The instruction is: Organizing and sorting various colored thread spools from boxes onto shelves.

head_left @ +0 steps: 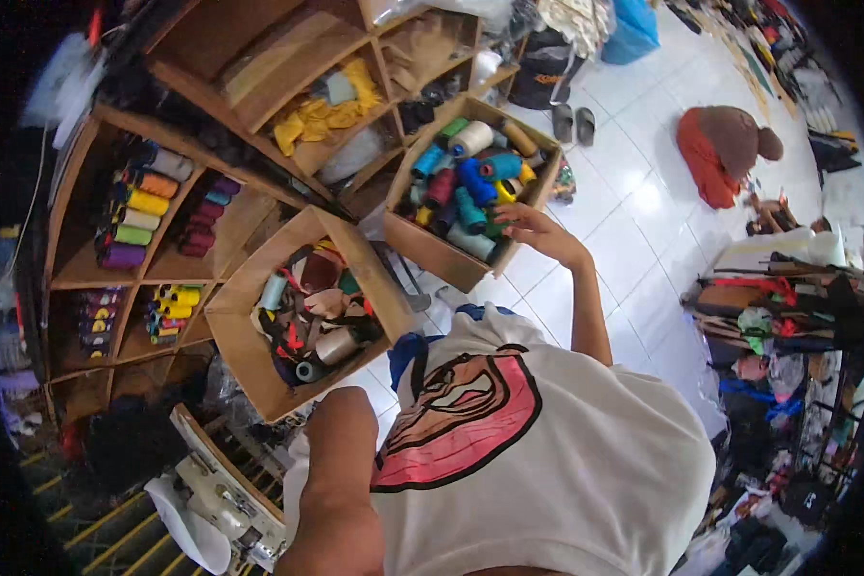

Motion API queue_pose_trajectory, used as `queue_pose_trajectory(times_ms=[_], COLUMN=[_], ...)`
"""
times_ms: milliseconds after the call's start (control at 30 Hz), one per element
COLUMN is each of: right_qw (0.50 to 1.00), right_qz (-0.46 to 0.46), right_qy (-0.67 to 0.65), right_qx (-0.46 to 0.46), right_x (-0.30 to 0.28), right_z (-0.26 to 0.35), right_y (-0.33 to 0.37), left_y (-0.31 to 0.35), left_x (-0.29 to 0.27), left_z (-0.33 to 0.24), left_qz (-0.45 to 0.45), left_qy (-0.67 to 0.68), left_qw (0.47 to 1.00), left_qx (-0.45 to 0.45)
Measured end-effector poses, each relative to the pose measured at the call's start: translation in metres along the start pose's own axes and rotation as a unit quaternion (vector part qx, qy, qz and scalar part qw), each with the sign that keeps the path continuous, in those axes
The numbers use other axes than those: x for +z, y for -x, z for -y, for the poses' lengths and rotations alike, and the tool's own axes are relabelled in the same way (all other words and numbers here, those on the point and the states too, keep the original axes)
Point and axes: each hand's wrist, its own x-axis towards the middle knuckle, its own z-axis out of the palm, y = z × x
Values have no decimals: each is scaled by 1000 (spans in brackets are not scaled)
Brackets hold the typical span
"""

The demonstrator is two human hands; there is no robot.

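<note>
My right hand [542, 233] reaches over the near right edge of a cardboard box [432, 252] packed with thread cones. Its fingers are stretched out and apart, close to a dark green cone [494, 228]; whether they touch it I cannot tell. Around them lie a teal cone [469, 211], a blue cone [474, 180], a maroon cone [441, 188] and a cream cone [471, 139]. My left arm [341, 451] is bent at the lower middle, and its hand does not show.
A second cardboard box [250, 360] holds scraps and a few cones. Wooden shelves [134, 280] with coloured thread cones stand at the left, above a sewing machine [216, 509]. Grey slippers [574, 125] and a red and brown bundle [720, 149] lie on the tiled floor [624, 240].
</note>
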Motion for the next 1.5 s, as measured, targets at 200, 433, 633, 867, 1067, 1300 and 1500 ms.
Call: queue_pose_trajectory(times_ms=[200,433,633,867,1067,1300,1500], right_qw=[998,999,995,978,973,962,960], right_qz=[21,12,-59,-53,-65,-103,-114], right_qy=[38,37,63,190,199,215,207], right_qx=[56,11,58,63,102,132,149], right_x=[-13,-17,-21,-13,-8,-16,-22], right_z=[-35,-60,-61,-78,-57,-74,-83], right_y=[3,-33,-32,-14,32,77,96], left_y=[-4,-22,42,239,360,364,330], left_x=[22,30,11,-34,-81,-129,-152], left_z=[16,38,49,139,206,281,304], left_qz=[15,42,87,269,138,277,101], left_qy=[72,112,29,-362,-558,-448,-362], left_qw=[997,992,975,695,664,498,707], left_qx=[-8,26,-201,-560,-478,-688,-599])
